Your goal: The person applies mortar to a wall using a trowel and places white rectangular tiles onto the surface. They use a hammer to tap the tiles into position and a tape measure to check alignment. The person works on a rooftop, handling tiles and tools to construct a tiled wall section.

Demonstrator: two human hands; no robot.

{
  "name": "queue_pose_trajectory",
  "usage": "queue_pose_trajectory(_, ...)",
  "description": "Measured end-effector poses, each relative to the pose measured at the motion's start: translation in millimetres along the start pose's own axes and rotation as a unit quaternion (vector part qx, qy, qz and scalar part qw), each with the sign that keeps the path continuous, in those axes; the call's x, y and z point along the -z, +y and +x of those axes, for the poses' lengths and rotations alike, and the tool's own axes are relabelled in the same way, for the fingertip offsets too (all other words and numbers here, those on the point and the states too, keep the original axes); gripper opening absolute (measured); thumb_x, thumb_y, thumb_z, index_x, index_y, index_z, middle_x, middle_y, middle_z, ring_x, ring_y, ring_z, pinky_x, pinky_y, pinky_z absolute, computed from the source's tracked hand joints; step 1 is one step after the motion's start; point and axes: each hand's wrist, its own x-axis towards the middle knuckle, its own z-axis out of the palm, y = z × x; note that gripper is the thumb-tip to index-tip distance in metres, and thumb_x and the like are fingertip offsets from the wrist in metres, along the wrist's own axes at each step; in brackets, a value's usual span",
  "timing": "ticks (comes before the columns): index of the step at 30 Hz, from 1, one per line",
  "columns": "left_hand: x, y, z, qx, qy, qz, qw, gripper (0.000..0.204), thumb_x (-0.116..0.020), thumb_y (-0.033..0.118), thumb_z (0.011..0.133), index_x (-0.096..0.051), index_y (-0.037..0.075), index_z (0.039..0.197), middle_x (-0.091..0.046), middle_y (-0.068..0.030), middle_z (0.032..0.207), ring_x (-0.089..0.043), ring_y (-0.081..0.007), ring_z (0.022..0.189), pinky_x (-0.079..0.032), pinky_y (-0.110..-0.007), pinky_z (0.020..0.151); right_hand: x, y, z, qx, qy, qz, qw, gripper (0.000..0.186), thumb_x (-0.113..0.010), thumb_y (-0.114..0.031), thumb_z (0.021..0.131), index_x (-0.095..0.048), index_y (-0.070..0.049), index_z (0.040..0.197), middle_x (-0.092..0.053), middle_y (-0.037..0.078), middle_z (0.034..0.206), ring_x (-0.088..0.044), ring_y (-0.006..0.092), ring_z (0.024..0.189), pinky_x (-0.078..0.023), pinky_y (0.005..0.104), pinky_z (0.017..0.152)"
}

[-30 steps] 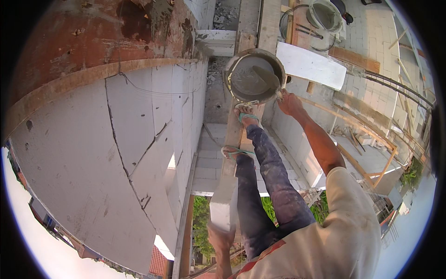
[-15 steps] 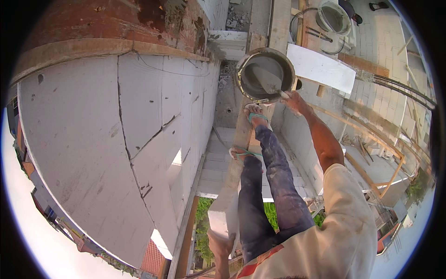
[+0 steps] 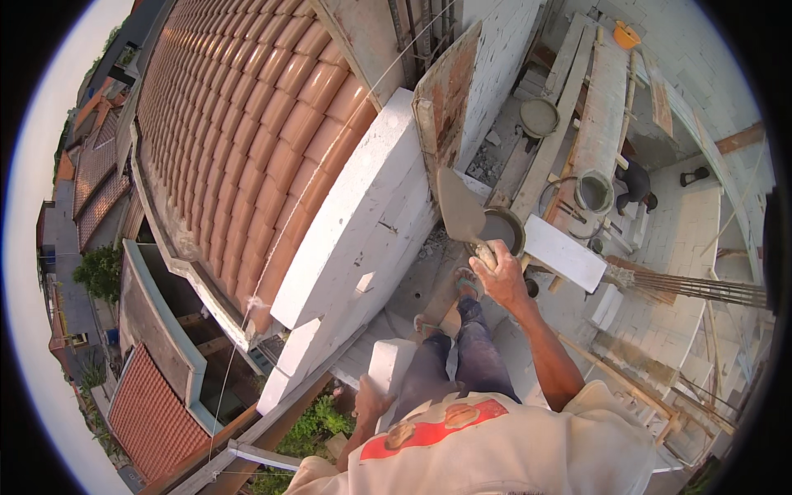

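Right hand (image 3: pixel 505 280): grip closed round trowel (image 3: pixel 459 206), blade by bucket's (image 3: pixel 521 231) left edge. Left hand (image 3: pixel 371 403) clasps white block (image 3: pixel 391 361). White slab (image 3: pixel 565 252) off bucket's right edge; wall (image 3: pixel 355 223) alongside.

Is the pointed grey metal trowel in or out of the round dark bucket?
Out: the right hand holds the trowel up, its whole blade showing, partly covering the bucket.
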Motion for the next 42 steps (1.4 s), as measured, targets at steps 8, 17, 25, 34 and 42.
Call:
queue_pose_trajectory(8,-47,-52,-11,-0.017,0.057,-0.105,0.993,0.084,-0.091,0.038,0.067,-0.042,-0.003,0.122,-0.063,-0.0289,0.112,-0.065,-0.0469,0.106,-0.052,-0.053,0.089,-57,-148,95,-0.117,-0.138,0.608,0.773,0.025,-0.053,-0.031,0.106,-0.057,-0.007,0.110,-0.057,0.003,0.077,-0.054,0.0118,0.054,-0.043,0.0259,0.043)
queue_pose_trajectory(17,-101,-82,-33,0.115,0.083,-0.121,0.982,0.077,-0.086,0.039,0.071,-0.043,-0.001,0.120,-0.061,-0.0271,0.117,-0.063,-0.0486,0.110,-0.052,-0.054,0.092,-89,-123,137,-0.157,-0.170,0.668,0.707,0.032,-0.046,-0.033,0.110,-0.055,-0.002,0.115,-0.050,0.000,0.075,-0.044,0.0087,0.053,-0.039,0.0241,0.042)
queue_pose_trajectory(25,-140,-108,-39,0.157,0.053,-0.150,0.975,0.081,-0.087,0.043,0.070,-0.043,0.001,0.122,-0.063,-0.0266,0.119,-0.064,-0.0476,0.112,-0.051,-0.054,0.094,-57,-141,105,-0.113,-0.132,0.256,0.951,0.034,-0.047,-0.034,0.108,-0.057,-0.003,0.117,-0.051,0.000,0.070,-0.049,0.0089,0.047,-0.042,0.0272,0.039)
queue_pose_trajectory(34,-164,-122,-17,0.151,0.052,-0.206,0.965,0.059,-0.067,0.045,0.085,-0.049,0.000,0.118,-0.065,-0.0292,0.115,-0.064,-0.0474,0.110,-0.049,-0.054,0.093,-54,-33,132,0.212,-0.064,-0.266,0.938,0.037,-0.056,-0.035,0.102,-0.059,0.001,0.111,-0.068,0.032,0.097,-0.064,0.0523,0.103,-0.053,0.0525,0.087)
queue_pose_trajectory(42,-99,-66,-35,0.102,0.098,-0.214,0.967,0.054,-0.077,0.034,0.083,-0.049,0.002,0.116,-0.065,-0.0249,0.114,-0.064,-0.0475,0.108,-0.051,-0.054,0.091,-10,-94,86,0.177,-0.113,-0.209,0.955,0.035,-0.060,-0.030,0.095,-0.058,0.001,0.110,-0.070,0.029,0.099,-0.069,0.0460,0.096,-0.054,0.0555,0.080)
